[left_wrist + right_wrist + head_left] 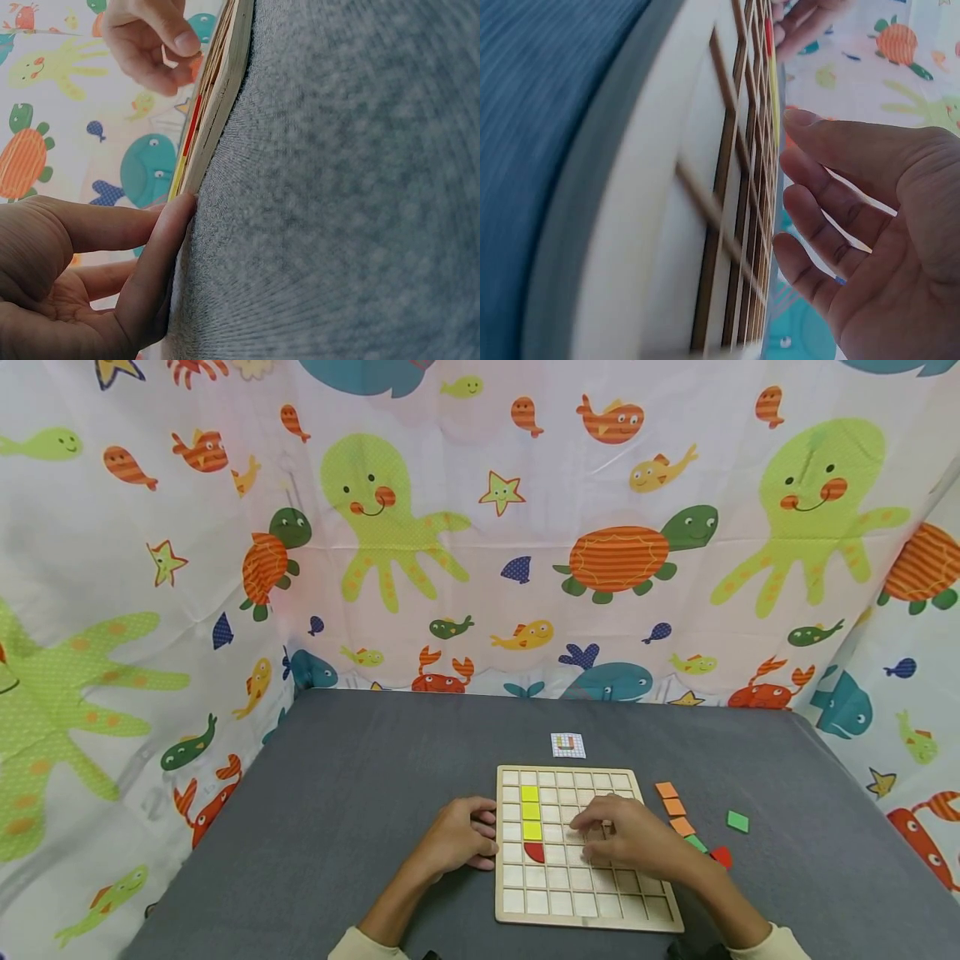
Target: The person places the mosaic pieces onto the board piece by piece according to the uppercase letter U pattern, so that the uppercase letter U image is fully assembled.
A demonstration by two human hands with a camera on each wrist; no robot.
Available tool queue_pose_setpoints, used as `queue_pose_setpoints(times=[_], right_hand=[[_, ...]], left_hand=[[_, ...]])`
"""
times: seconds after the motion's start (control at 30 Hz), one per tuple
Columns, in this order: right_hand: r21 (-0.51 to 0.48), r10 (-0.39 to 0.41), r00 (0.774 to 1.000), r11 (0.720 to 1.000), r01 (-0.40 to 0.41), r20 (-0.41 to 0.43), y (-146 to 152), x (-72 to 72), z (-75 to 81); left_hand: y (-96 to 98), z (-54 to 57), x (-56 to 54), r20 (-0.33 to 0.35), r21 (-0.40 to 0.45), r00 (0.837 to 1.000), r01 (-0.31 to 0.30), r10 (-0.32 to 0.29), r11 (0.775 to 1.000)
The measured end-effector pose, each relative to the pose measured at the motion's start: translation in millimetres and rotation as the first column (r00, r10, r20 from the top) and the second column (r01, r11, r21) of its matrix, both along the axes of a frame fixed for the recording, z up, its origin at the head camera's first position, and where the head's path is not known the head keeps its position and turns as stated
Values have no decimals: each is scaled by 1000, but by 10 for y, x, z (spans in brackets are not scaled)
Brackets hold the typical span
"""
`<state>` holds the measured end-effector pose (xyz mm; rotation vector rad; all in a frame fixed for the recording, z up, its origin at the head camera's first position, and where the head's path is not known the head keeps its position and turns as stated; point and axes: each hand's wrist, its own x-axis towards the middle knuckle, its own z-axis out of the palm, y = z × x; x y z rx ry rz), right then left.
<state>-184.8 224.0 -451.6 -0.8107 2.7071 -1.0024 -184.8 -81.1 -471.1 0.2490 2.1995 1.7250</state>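
A wooden grid board (536, 920) lies on the grey table. In one of its columns, several yellow squares (531, 810) stand in a line, with a red quarter-circle tile (534, 852) directly below. My left hand (456, 837) rests at the board's left edge, and its fingertips touch the rim in the left wrist view. Over the board's middle hovers my right hand (626, 837). Its fingers (832, 210) are loosely bent, and nothing shows between thumb and fingers in the right wrist view.
Right of the board lie several orange squares (674, 807), a green tile (737, 822), another green tile (696, 843) and a red piece (722, 857). A small pattern card (567, 745) lies beyond the board's far edge. A sea-animal curtain (480, 552) surrounds the table.
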Motion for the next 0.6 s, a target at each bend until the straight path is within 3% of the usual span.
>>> queue_pose_setpoints(times=[0.33, 0.6], right_hand=[[-19, -94, 995, 995, 94, 19, 474, 84, -12], [70, -210, 978, 976, 209, 8, 810, 160, -13]], left_hand=[[-7, 0, -6, 2, 2, 1000, -5, 5, 1000], [-6, 0, -4, -3, 0, 1000, 0, 0, 1000]])
